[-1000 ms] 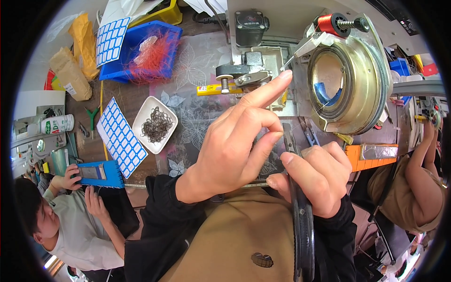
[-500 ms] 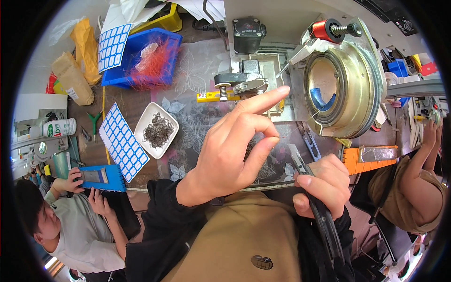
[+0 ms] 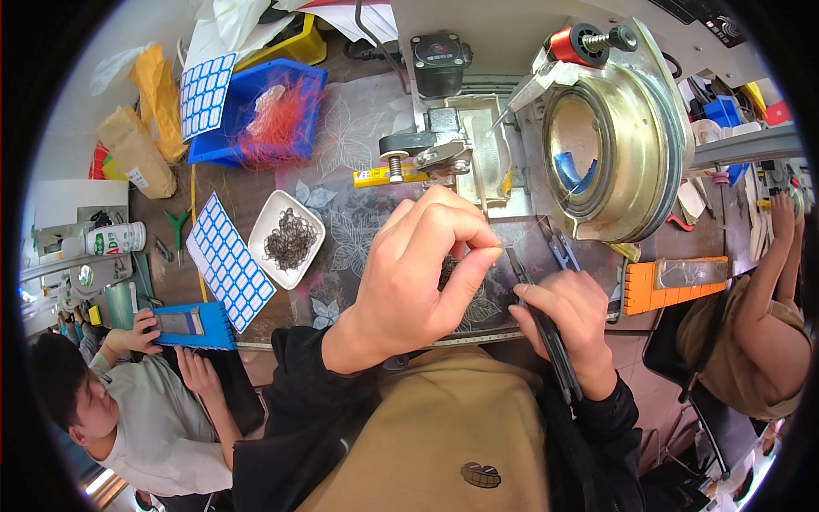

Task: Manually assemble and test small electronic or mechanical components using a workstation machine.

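My left hand (image 3: 418, 277) is held over the middle of the bench, thumb and forefinger pinched together. Whatever sits between those fingertips is too small to make out. Close on its right, my right hand (image 3: 570, 317) grips long, dark, narrow pliers (image 3: 546, 333), whose tip points up toward the left fingertips. Beyond the hands stands a machine with a brass-coloured ring (image 3: 627, 171) and a spool of red thread (image 3: 573, 46) on top. A white dish (image 3: 316, 243) with tangled small dark wire hooks (image 3: 292, 239) lies left of my left hand, which partly hides another dark pile.
A blue bin (image 3: 205, 150) of red thread stands at the back left, near label sheets (image 3: 230, 262). Blue-handled pliers (image 3: 563, 249) and an orange rack (image 3: 640, 288) lie at the right. Co-workers sit on both sides; the left one holds a blue rack (image 3: 220, 328).
My left forefinger, stretched out before, has curled into a pinch with the thumb. The right hand has moved left with the pliers, bringing their tip close to the left fingertips.
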Demonstrator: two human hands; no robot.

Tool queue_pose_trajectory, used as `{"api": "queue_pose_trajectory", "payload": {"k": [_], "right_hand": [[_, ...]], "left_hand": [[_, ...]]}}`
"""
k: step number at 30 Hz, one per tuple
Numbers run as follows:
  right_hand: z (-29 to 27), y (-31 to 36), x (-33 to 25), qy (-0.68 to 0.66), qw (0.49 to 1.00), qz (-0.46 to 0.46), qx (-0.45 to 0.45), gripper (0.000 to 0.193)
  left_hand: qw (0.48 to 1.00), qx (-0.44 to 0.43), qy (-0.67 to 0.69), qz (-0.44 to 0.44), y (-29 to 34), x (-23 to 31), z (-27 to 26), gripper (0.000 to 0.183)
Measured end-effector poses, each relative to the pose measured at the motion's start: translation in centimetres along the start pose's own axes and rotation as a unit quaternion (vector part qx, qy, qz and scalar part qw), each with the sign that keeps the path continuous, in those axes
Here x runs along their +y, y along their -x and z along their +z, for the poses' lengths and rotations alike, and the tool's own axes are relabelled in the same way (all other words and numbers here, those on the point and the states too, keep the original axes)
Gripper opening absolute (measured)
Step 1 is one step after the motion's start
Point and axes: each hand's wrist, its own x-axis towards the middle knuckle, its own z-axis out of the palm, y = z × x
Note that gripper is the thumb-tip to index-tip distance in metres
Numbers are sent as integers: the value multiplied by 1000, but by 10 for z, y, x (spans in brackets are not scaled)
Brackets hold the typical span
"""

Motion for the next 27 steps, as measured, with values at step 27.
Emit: {"api": "queue_pose_trajectory", "payload": {"k": [27], "right_hand": [[12, 17, 16, 75, 993, 62, -65, 48]], "left_hand": [[996, 0, -65, 68, -10, 2, -9, 23]]}}
